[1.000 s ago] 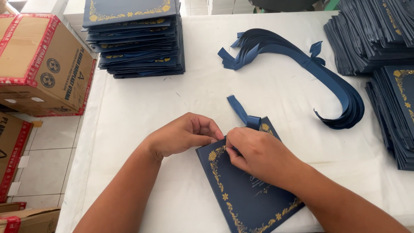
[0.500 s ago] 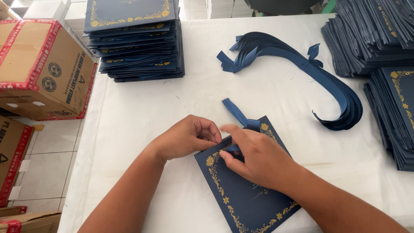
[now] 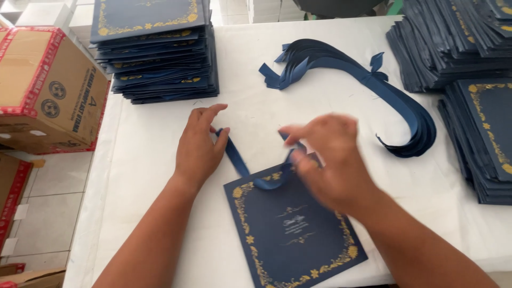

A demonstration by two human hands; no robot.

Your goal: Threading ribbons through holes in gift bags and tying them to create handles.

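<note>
Navy card (image 3: 293,229) with gold floral border lies flat near the front edge of the bench (image 3: 160,160), tilted, one corner toward the person; a navy ribbon (image 3: 240,160) is looped at its top edge, one tail running out left, the other up under the right hand.

Change since 0.5 s ago: both hands were bunched together over the card's top corner; now they are apart and the ribbon is drawn out between them; judged as the loop being pulled through.

Left hand (image 3: 200,146): fingers half curled, pinching the left tail.
Right hand (image 3: 330,160): motion-blurred, fingers loosely curled over the right tail; grip not clear.

Bundle of cut ribbons (image 3: 373,90) toward the back right; stacks of cards at back left (image 3: 154,48) and right edge (image 3: 469,80); cardboard box (image 3: 42,85) off the left edge.
</note>
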